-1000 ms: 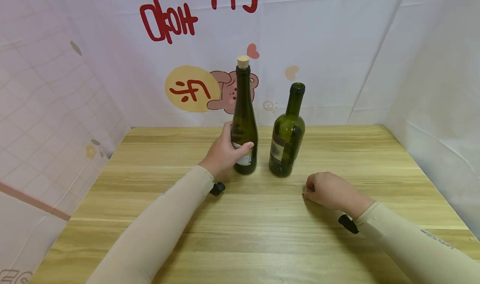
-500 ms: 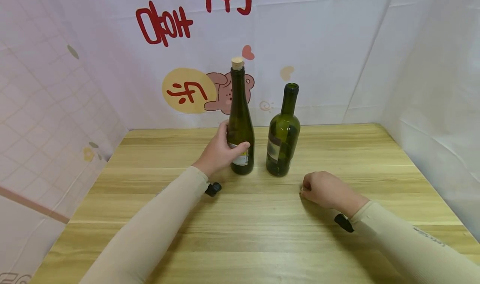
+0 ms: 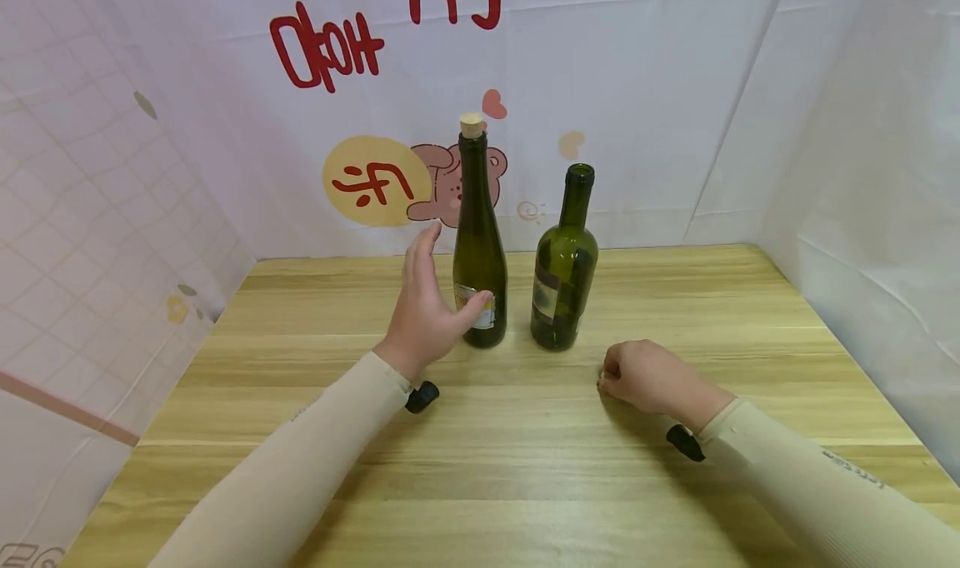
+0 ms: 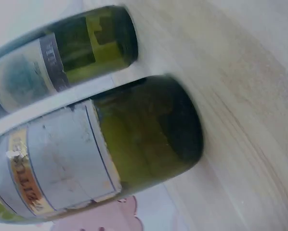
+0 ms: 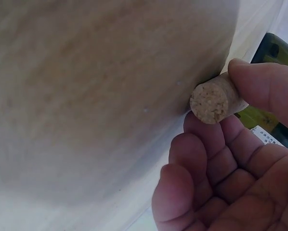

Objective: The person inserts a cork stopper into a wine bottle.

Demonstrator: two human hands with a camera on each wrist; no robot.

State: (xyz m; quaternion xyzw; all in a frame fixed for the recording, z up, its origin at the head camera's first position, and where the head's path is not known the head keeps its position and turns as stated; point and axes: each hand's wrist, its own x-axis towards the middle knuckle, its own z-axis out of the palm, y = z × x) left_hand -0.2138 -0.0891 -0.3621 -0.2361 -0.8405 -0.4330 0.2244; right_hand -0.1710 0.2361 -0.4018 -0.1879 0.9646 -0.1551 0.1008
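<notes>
A tall, slim green wine bottle (image 3: 480, 243) stands upright on the table with a cork (image 3: 471, 125) in its mouth. My left hand (image 3: 423, 310) is just left of it, fingers spread apart from the glass. The thumb overlaps the label; whether it touches cannot be told. To the right stands a wider green wine bottle (image 3: 568, 260), its mouth uncorked. Both labels show in the left wrist view, where no fingers appear. Low over the table, my right hand (image 3: 652, 381) pinches a loose cork (image 5: 214, 103) between thumb and fingers, mostly hidden in the head view.
The wood-grain table (image 3: 525, 468) extends on all sides of the bottles. Behind it hangs a white printed cloth (image 3: 645, 68) with red characters and a cartoon bear. More pale cloth (image 3: 97, 201) closes off the left side, and the right side too.
My left hand has let go of the corked bottle, its fingers opening away to the left. The bottle stays standing. My right hand keeps its pinch on the loose cork; the view shifted slightly.
</notes>
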